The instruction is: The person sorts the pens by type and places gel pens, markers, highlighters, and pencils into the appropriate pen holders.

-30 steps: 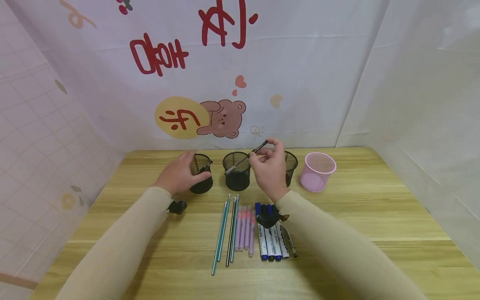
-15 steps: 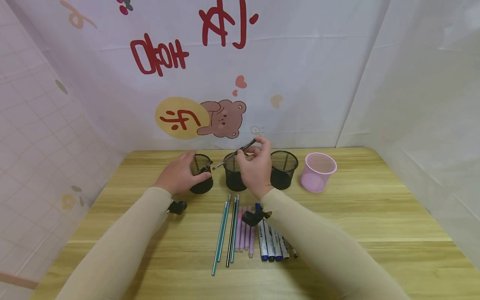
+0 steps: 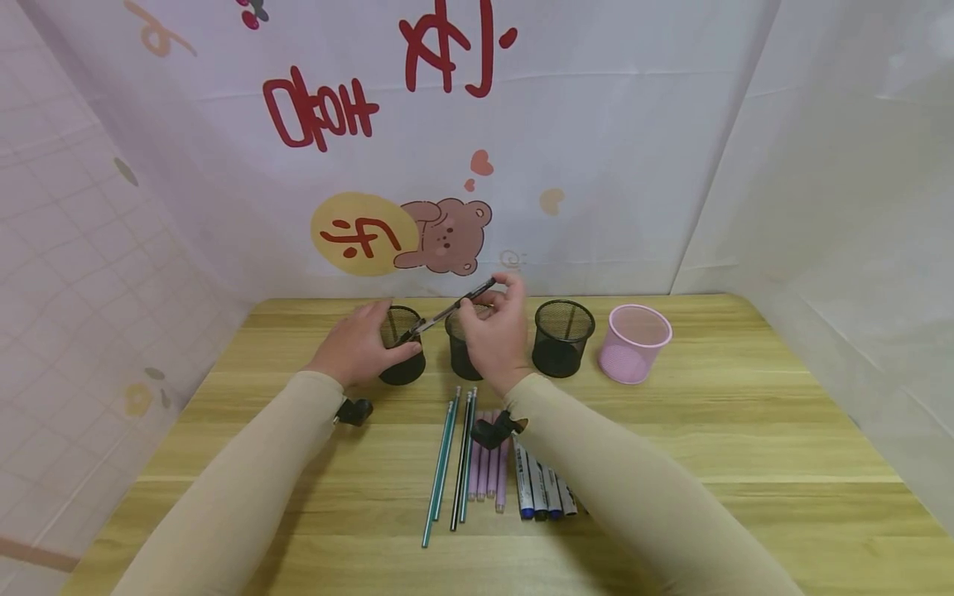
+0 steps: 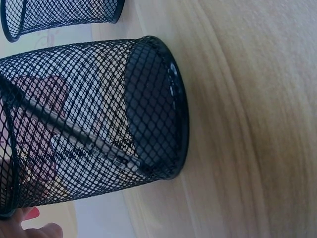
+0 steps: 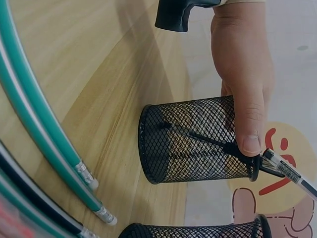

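Note:
My left hand (image 3: 358, 346) holds the leftmost black mesh pen cup (image 3: 403, 370), with the thumb on its near side. Inside that cup leans a black pen (image 4: 74, 133), seen through the mesh in the left wrist view. My right hand (image 3: 498, 338) pinches a second pen (image 3: 445, 314), clear-barrelled with a black end, tilted down to the left. In the right wrist view this held pen's tip (image 5: 270, 155) is at the cup's rim, close to my left thumb; whether it touches is unclear. Behind my right hand, another black mesh cup (image 3: 460, 358) is partly hidden.
Farther right stand a third black mesh cup (image 3: 561, 352) and a pink mesh cup (image 3: 629, 358). On the wooden table (image 3: 730, 447) nearer me lie several pencils (image 3: 441, 472), pink pens (image 3: 482, 473) and white markers (image 3: 538, 488), partly under my right forearm. A printed cloth (image 3: 619, 165) hangs behind.
My right hand has moved left with the pen, from over the second and third cups until its tip reaches the leftmost cup. My left hand stays on that cup.

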`<state>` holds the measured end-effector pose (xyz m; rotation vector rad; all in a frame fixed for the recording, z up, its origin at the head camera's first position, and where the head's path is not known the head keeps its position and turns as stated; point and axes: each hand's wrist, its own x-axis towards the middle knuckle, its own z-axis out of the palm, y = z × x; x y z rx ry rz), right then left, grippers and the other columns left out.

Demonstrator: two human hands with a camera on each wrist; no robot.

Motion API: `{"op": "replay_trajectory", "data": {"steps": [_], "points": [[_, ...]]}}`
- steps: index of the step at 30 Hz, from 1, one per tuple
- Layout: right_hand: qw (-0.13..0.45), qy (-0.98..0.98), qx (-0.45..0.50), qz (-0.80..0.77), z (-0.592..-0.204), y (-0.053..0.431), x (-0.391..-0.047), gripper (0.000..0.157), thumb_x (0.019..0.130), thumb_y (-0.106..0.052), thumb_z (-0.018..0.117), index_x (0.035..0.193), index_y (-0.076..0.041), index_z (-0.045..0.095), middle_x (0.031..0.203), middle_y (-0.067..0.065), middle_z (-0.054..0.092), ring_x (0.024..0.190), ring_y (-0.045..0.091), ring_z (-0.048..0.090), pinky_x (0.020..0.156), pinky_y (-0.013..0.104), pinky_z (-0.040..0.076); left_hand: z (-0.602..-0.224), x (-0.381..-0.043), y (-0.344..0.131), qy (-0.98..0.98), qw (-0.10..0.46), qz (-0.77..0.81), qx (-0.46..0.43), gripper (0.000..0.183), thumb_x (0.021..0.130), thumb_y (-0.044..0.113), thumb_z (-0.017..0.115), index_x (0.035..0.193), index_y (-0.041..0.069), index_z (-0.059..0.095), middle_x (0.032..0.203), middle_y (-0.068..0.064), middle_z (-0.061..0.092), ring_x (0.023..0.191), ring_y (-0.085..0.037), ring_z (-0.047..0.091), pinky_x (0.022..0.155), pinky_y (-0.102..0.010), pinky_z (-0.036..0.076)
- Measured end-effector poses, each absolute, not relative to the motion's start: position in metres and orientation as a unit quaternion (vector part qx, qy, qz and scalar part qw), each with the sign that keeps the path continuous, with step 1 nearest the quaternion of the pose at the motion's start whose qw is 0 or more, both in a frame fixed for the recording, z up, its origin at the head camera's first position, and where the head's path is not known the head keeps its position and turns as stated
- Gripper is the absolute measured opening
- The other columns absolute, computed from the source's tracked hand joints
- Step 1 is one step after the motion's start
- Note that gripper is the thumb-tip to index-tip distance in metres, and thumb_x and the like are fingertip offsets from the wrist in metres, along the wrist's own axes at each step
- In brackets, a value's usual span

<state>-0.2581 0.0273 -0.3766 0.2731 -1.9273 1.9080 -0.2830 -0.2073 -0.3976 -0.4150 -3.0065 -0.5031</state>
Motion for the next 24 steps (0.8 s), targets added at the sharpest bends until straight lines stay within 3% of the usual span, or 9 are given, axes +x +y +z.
{"op": "replay_trajectory", "data": {"steps": [7,14,24], "points": [[0.208,-0.715,0.099,0.66,-0.376,0.023,-0.257,0.049,0.097,-0.006,0.066,0.139,-0.009,0.041,0.103,0.02,0.071,0.063,0.01,0.059,0.058,0.024,0.049,-0.397,-0.282,-0.206,-0.979,0.034,-0.152,-0.129,0.108,0.09,0.076,0.062,0.165,0.006,0.03,0.168,-0.019,0.038,0.157,-0.044,0.033,0.127,-0.069,0.022],[0.194,-0.735,0.103,0.642,-0.375,0.018,-0.256,0.046,0.098,-0.006,0.066,0.137,-0.009,0.043,0.099,0.015,0.07,0.064,0.011,0.06,0.06,0.024,0.05,-0.396,-0.281,-0.206,-0.98,0.034,-0.15,-0.123,0.109,0.089,0.079,0.061,0.165,0.007,0.031,0.168,-0.019,0.038,0.157,-0.046,0.03,0.127,-0.068,0.022],[0.188,-0.768,0.121,0.6,-0.377,0.014,-0.253,0.037,0.105,-0.012,0.061,0.139,-0.011,0.048,0.103,0.015,0.074,0.059,0.011,0.051,0.057,0.025,0.043,-0.396,-0.281,-0.205,-0.981,0.035,-0.147,-0.118,0.109,0.088,0.081,0.06,0.165,0.008,0.031,0.169,-0.018,0.037,0.158,-0.047,0.027,0.126,-0.07,0.022]]}}
